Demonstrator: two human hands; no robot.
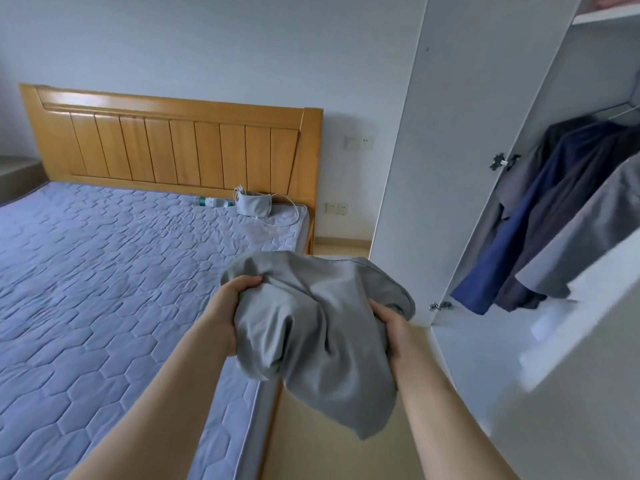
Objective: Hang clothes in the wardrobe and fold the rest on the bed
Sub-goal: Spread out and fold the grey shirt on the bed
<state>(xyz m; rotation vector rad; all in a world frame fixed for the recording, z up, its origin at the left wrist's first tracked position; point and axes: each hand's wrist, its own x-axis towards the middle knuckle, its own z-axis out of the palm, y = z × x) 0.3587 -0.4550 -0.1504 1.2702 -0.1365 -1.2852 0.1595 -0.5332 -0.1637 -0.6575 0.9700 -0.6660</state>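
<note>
Hands, left hand (232, 308) and right hand (394, 336), clutch bunched grey cotton garment (322, 336) at frame centre; fold step likely, next spread it on blue quilted mattress (104, 271).

Grey garment (322, 327) was bunched up, gripped by left hand (230, 306) & right hand (391, 327), over bed (104, 271) edge. Bed: blue quilted mattress, wood headboard. Wardrobe (585, 74) open w/ blue & grey clothes (554, 216) on rail.
</note>
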